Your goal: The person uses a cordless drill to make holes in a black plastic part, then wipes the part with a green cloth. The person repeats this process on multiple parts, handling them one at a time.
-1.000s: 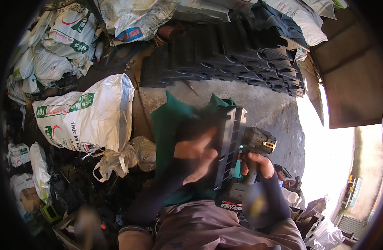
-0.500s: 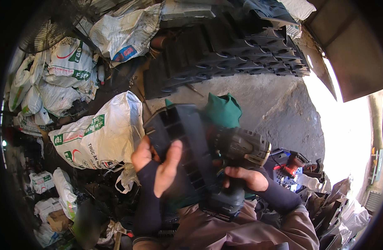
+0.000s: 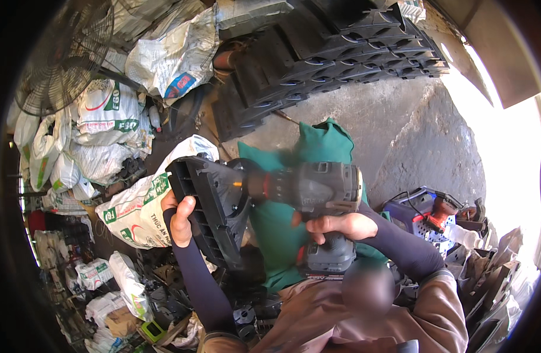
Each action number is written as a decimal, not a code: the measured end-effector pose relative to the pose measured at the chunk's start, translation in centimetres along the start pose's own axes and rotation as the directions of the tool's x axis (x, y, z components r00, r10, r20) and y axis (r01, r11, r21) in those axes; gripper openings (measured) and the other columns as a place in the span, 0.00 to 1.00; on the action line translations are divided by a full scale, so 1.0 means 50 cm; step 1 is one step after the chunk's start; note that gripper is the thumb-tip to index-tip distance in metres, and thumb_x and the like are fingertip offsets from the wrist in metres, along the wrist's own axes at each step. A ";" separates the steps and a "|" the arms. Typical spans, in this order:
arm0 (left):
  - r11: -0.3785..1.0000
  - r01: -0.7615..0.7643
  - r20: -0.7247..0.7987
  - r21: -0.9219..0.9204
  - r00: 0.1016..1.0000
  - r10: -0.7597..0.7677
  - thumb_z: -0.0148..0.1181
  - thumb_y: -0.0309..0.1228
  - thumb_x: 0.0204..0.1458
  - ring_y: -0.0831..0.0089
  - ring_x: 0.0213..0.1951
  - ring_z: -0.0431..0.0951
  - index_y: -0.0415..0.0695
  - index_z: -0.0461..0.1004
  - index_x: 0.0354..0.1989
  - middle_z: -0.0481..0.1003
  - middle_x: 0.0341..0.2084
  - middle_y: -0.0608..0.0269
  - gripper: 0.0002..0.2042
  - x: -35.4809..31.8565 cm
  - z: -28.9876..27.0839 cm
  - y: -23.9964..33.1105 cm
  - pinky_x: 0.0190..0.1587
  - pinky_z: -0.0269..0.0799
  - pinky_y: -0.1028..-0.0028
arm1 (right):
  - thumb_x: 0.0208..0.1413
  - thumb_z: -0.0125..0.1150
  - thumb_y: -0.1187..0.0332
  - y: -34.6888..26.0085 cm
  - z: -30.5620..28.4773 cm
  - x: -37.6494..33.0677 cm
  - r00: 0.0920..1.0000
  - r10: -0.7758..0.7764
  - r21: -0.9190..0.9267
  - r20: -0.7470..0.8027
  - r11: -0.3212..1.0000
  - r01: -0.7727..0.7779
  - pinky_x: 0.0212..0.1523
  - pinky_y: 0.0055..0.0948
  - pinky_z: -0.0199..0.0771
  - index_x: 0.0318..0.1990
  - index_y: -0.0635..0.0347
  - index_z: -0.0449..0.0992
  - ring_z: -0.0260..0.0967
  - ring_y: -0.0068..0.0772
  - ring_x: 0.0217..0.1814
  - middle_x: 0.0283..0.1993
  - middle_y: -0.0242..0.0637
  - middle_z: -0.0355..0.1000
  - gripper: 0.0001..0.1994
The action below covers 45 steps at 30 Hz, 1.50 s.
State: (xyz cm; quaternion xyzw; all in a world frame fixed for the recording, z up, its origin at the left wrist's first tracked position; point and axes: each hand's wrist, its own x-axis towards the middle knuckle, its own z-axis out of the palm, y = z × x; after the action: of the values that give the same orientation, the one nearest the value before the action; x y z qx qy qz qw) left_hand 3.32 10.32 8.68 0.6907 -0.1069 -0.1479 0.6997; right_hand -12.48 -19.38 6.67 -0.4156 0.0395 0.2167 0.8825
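Note:
My left hand (image 3: 180,219) grips the left edge of a black ribbed plastic part (image 3: 208,206), held up and tilted in front of me. In my right hand (image 3: 336,226) is a grey cordless drill (image 3: 317,194), gripped by its handle, with its nose pressed against the right face of the plastic part. A green cloth (image 3: 317,147) lies on the ground behind the drill. Both forearms are in dark sleeves.
Stacks of black plastic parts (image 3: 347,53) line the far side. White printed sacks (image 3: 135,206) pile up at the left, beside a metal fan (image 3: 64,53). A blue crate with an orange tool (image 3: 426,212) sits at the right. Bare concrete floor (image 3: 400,129) lies ahead.
The view has shifted down and right. The plastic part has turned and moved left in my left hand, and the drill has swung level with its nose now against the part.

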 end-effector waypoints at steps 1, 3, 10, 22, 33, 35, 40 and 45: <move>1.000 0.004 0.016 0.018 1.000 -0.005 0.62 0.37 0.45 0.75 0.36 0.75 0.34 0.74 0.45 0.77 0.36 0.62 0.22 0.006 0.003 0.002 0.43 0.69 0.76 | 0.56 0.54 0.75 -0.002 -0.001 0.006 1.000 -0.016 -0.011 -0.007 1.000 0.016 0.32 0.24 0.71 0.50 0.65 0.69 0.68 0.22 0.27 0.45 0.40 0.71 0.13; 1.000 0.009 0.036 0.022 0.999 -0.010 0.62 0.38 0.45 0.75 0.36 0.75 0.34 0.74 0.45 0.77 0.36 0.62 0.22 0.017 0.010 0.004 0.43 0.69 0.76 | 0.56 0.55 0.74 -0.010 0.001 0.010 1.000 -0.024 -0.052 -0.018 0.998 0.023 0.31 0.24 0.71 0.48 0.65 0.70 0.67 0.22 0.27 0.42 0.38 0.72 0.12; 0.997 0.035 0.073 0.071 0.997 -0.040 0.62 0.39 0.47 0.74 0.34 0.75 0.36 0.73 0.43 0.77 0.35 0.61 0.21 0.047 0.018 0.000 0.39 0.70 0.76 | 0.53 0.59 0.70 -0.049 -0.015 0.017 0.998 -0.062 -0.209 -0.021 0.976 0.057 0.28 0.23 0.67 0.38 0.63 0.73 0.65 0.19 0.24 0.28 0.30 0.70 0.07; 0.959 -0.090 0.187 0.269 0.982 0.039 0.61 0.52 0.50 0.76 0.36 0.73 0.37 0.71 0.45 0.74 0.36 0.64 0.28 0.073 0.046 0.023 0.41 0.66 0.78 | 0.54 0.56 0.70 -0.043 -0.051 0.042 0.999 0.014 -0.242 -0.039 0.970 -0.023 0.28 0.22 0.64 0.34 0.63 0.71 0.63 0.19 0.24 0.24 0.30 0.67 0.05; 0.921 -0.059 0.037 0.384 0.998 0.048 0.59 0.47 0.55 0.83 0.29 0.66 0.37 0.75 0.36 0.71 0.26 0.74 0.20 0.065 0.086 0.046 0.35 0.60 0.81 | 0.50 0.59 0.68 -0.044 -0.064 0.036 0.999 0.024 -0.074 -0.031 0.997 -0.026 0.31 0.25 0.69 0.43 0.63 0.73 0.66 0.21 0.26 0.35 0.32 0.72 0.14; 0.902 -0.088 0.066 0.423 0.996 0.066 0.56 0.46 0.58 0.83 0.30 0.66 0.38 0.75 0.40 0.71 0.27 0.73 0.20 0.062 0.083 0.047 0.38 0.60 0.81 | 0.50 0.59 0.68 -0.045 -0.064 0.035 0.999 0.016 -0.067 -0.029 0.998 -0.018 0.32 0.25 0.69 0.44 0.63 0.73 0.66 0.21 0.26 0.36 0.33 0.72 0.14; 0.886 -0.040 0.025 0.462 0.999 0.032 0.56 0.47 0.57 0.84 0.31 0.67 0.39 0.75 0.37 0.72 0.28 0.73 0.20 0.059 0.075 0.045 0.38 0.60 0.81 | 0.50 0.59 0.70 -0.045 -0.064 0.038 0.999 0.011 -0.031 -0.034 0.999 -0.012 0.33 0.25 0.69 0.44 0.64 0.73 0.66 0.22 0.26 0.38 0.35 0.73 0.14; 0.966 -0.030 -0.026 0.259 0.999 0.038 0.56 0.47 0.57 0.83 0.33 0.68 0.38 0.74 0.40 0.74 0.33 0.71 0.21 0.061 0.097 0.032 0.39 0.61 0.79 | 0.50 0.59 0.70 -0.048 -0.067 0.037 0.999 0.016 -0.016 -0.028 1.000 -0.017 0.32 0.25 0.69 0.44 0.64 0.73 0.66 0.22 0.26 0.39 0.36 0.74 0.14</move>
State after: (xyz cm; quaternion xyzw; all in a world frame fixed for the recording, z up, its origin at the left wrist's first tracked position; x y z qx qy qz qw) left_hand 4.53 4.71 10.20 0.7762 -0.1265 -0.1102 0.6078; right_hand -9.44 -22.58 5.75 -0.4254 0.0535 0.2185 0.8766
